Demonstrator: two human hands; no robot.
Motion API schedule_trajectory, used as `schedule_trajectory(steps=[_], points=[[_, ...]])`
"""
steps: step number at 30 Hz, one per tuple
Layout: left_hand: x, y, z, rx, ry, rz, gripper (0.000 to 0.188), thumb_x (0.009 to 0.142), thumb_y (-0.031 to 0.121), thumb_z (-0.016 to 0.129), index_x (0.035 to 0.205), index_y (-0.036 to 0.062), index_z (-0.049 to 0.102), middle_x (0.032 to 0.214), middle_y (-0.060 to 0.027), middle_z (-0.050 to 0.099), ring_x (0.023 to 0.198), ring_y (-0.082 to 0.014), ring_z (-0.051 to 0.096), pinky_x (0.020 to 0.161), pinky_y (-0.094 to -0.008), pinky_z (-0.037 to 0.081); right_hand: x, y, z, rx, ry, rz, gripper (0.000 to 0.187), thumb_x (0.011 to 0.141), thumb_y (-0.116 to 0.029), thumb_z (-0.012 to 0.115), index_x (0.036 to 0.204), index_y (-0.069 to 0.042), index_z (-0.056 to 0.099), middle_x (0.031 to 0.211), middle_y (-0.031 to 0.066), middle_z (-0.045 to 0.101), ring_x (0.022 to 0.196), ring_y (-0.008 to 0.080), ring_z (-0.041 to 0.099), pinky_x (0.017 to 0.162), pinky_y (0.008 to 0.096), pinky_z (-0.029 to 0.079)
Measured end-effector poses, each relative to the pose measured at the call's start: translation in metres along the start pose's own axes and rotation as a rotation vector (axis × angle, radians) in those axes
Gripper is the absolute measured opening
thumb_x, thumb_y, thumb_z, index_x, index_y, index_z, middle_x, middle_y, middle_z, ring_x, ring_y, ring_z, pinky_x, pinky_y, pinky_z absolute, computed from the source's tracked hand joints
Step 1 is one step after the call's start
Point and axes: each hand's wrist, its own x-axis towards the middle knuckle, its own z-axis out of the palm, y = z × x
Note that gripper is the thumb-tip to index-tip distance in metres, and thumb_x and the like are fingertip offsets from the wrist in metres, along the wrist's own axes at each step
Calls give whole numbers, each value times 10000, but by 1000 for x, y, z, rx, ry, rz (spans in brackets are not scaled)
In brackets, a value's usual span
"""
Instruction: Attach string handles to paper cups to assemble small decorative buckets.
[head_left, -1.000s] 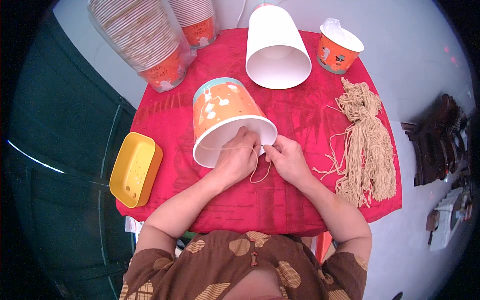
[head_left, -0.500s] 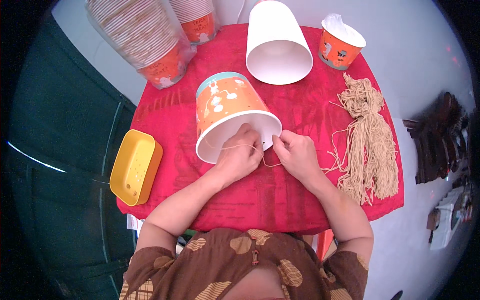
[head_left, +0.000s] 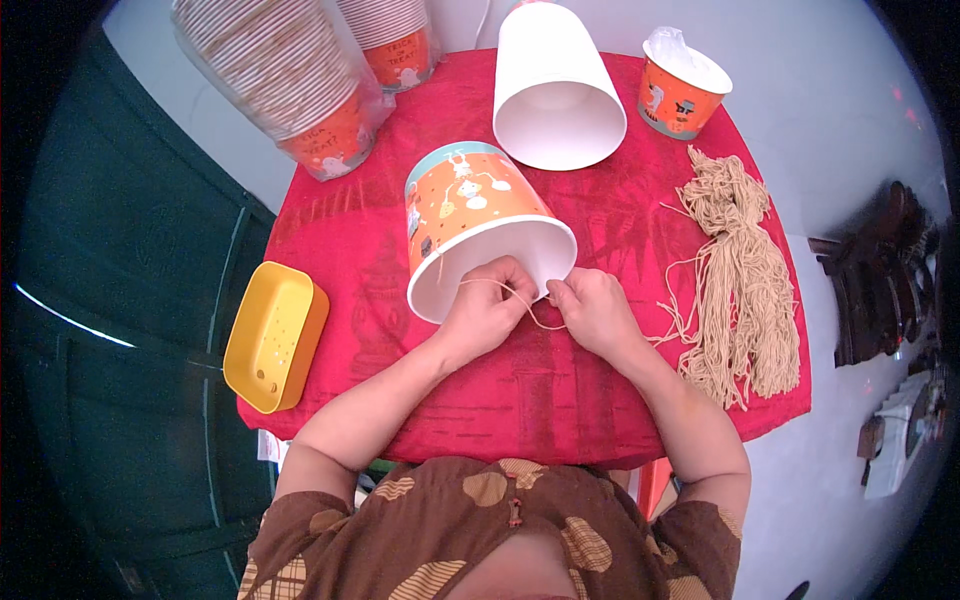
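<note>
On the red-covered worktop (head_left: 350, 300): one orange bucket (head_left: 480, 195), tipped, mouth toward the person; beige string (head_left: 549, 328) loops between left hand (head_left: 488, 308) and right hand (head_left: 597, 310), both curled at the bucket's rim, exact grip unclear.

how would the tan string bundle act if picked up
The tan string bundle would probably sag limply, since its strands lie slack. Loose strands straying from its left side might tangle. It seems unlikely to roll, being spread on the red cloth.

Brown top (head_left: 440, 525), tan patches (head_left: 587, 545), short sleeves (head_left: 695, 535), reddish fastener (head_left: 516, 513)
</note>
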Motion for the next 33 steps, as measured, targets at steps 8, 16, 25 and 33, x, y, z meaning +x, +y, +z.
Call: schedule_trajectory(steps=[8,16,25,33], points=[[1,-8,2,80,-32,-54,44,846,25,629,825,-9,610,743,-79,618,702,-168,587,653,-314,483,0,-3,-15,33,-197,62,271,861,-194,622,767,56,667,711,280,625,670,414,651,639,502,498],[-3,-4,0,85,-117,-154,125,796,15,694,880,0,604,778,-92,618,713,-185,594,650,-331,485,-2,-14,-24,370,-324,109,168,832,-106,641,745,36,661,621,178,622,569,175,621,536,344,477],[-4,-4,5,66,-39,-23,80,830,13,671,850,2,595,780,-107,629,742,-197,619,653,-327,491,-20,-39,-9,134,-62,-945,76,729,-88,691,736,-83,616,627,70,539,519,251,576,486,371,479],[-5,-15,1,76,-54,-24,49,873,9,661,892,14,616,785,-25,610,733,-95,550,649,-264,477,-10,-11,0,-73,222,-491,53,872,-16,587,925,-20,595,711,191,636,616,330,659,514,420,503]])
